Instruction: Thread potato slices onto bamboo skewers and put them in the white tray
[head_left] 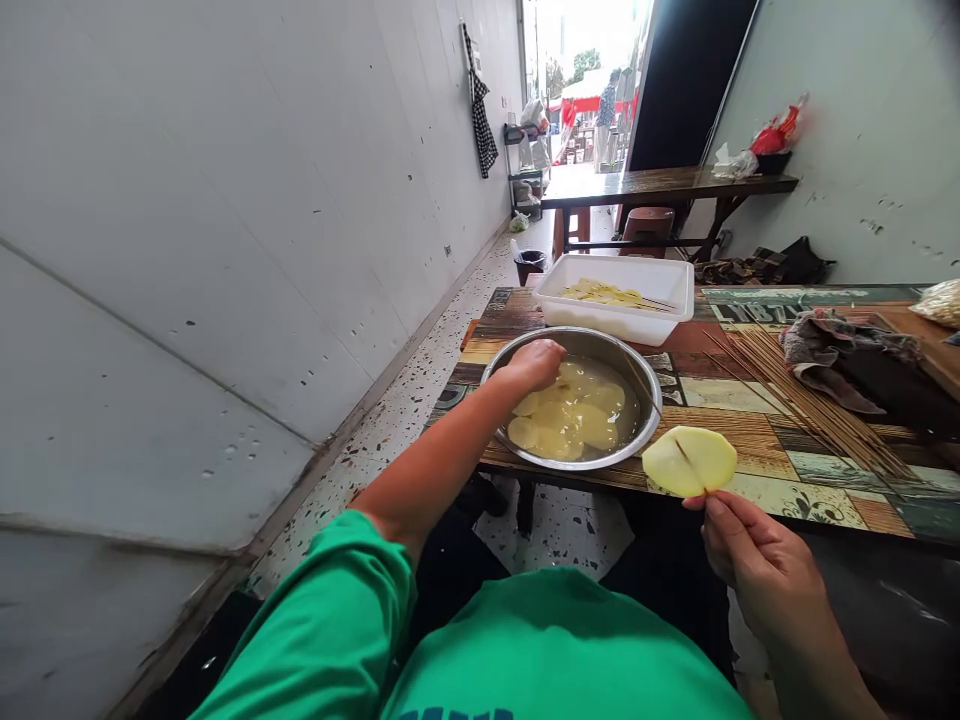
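Observation:
In my right hand point(757, 555), thumb and fingers pinch the lower edge of a thin potato slice point(690, 462). A bamboo skewer point(641, 380) runs through that slice and points up and left across the bowl's rim. My left hand point(536, 365) is over the left side of a metal bowl point(504, 445), fingers curled downward; whatever they hold is hidden. Cloudy water fills the bowl, with several pale yellow potato slices point(574, 425) lying in it.
Behind the bowl stands a white plastic tub point(611, 318) with skewered slices inside. Loose bamboo skewers point(817, 390) lie on the patterned table point(720, 395) at right, beside a crumpled cloth point(847, 350). A wall rises on the left; another table point(675, 182) stands farther back.

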